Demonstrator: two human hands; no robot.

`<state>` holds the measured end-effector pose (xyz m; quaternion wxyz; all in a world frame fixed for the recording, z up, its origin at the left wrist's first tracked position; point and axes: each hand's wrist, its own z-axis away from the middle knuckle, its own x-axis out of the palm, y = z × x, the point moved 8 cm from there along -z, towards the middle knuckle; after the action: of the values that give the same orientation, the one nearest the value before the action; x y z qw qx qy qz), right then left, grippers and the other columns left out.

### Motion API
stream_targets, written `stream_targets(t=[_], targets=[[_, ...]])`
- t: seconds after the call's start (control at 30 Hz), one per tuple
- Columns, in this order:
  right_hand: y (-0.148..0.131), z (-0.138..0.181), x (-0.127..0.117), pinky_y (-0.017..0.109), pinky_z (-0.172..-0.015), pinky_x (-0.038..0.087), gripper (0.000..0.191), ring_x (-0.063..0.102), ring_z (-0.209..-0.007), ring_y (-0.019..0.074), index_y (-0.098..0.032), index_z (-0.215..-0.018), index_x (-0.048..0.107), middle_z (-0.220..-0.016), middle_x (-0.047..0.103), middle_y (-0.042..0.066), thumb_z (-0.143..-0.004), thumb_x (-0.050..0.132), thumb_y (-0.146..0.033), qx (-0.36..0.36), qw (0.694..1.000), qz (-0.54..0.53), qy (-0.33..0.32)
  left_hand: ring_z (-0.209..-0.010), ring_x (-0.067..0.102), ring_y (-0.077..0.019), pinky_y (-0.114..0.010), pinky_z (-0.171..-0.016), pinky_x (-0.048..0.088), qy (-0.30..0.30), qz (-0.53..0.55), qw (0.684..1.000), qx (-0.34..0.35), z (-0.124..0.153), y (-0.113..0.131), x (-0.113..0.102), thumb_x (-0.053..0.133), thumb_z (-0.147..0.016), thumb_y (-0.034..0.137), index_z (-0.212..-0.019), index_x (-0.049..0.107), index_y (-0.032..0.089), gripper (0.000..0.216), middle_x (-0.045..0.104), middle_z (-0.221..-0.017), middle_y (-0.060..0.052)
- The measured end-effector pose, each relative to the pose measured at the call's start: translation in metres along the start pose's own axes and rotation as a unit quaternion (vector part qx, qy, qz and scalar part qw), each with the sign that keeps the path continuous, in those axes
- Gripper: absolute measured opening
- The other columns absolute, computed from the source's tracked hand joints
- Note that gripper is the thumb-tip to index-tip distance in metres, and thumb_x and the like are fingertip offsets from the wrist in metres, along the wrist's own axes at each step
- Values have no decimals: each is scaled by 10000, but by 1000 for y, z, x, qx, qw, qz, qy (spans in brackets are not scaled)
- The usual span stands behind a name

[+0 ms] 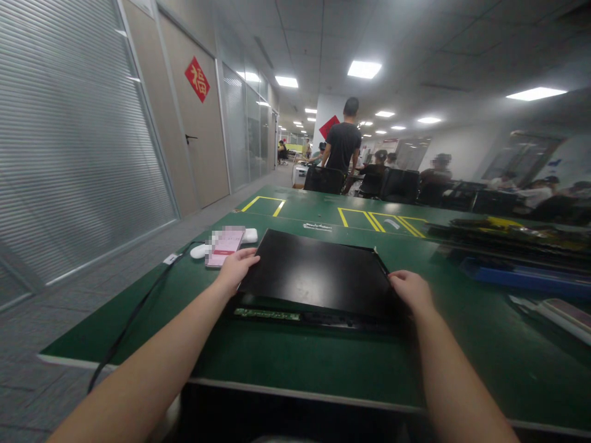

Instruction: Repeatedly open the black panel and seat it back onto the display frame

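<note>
A dark, glossy flat screen panel lies in front of me over a black frame, its near edge raised a little. Below that edge, a green circuit board strip shows in the black frame. My left hand grips the panel's left edge, fingers on top near the far corner. On the right side, my right hand is closed at the panel's edge, thumb on top; its other fingers are hidden underneath.
The green table has yellow tape outlines. A phone, white items and a black cable lie left. Stacked dark panels, a blue tray and another phone lie right. A person stands beyond.
</note>
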<state>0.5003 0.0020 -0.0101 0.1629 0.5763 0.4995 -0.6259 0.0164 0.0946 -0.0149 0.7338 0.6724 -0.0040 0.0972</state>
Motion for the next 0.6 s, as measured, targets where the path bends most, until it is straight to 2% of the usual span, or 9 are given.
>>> stream_targets(t=[0.17, 0.33, 0.47, 0.6], targets=[[1, -1, 0, 299, -722, 468, 335, 673, -923, 254, -246, -961, 778, -983, 749, 63, -777, 512, -334, 1, 1000, -1, 1, -816, 732, -217, -321, -784, 578, -7, 23, 1000, -14, 1, 0, 1, 798, -655, 95, -984, 730, 150, 340, 768, -919, -93], [0, 0, -1, 293, -714, 464, 333, 672, -908, 250, -238, -958, 780, -981, 748, 69, -779, 514, -325, 2, 1000, -2, 0, -700, 721, -212, -326, -690, 588, -19, 35, 999, -35, 4, 0, 2, 792, -620, 57, -974, 719, 134, 369, 762, -836, -88], [0, 2, -3, 284, -716, 463, 332, 667, -909, 241, -249, -969, 782, -987, 745, 62, -775, 521, -316, 10, 1000, -6, -1, -595, 687, -206, -287, -570, 551, 1, -60, 998, -34, 6, 0, -1, 766, -607, 44, -901, 724, 140, 313, 725, -657, -49], [1, 2, -3, 293, -722, 458, 330, 659, -930, 249, -253, -969, 779, -984, 746, 52, -774, 521, -318, 13, 1000, -19, -3, -590, 670, -216, -278, -556, 511, 10, -135, 991, -8, 4, 0, -4, 770, -572, 76, -758, 720, 156, 208, 690, -587, -28]])
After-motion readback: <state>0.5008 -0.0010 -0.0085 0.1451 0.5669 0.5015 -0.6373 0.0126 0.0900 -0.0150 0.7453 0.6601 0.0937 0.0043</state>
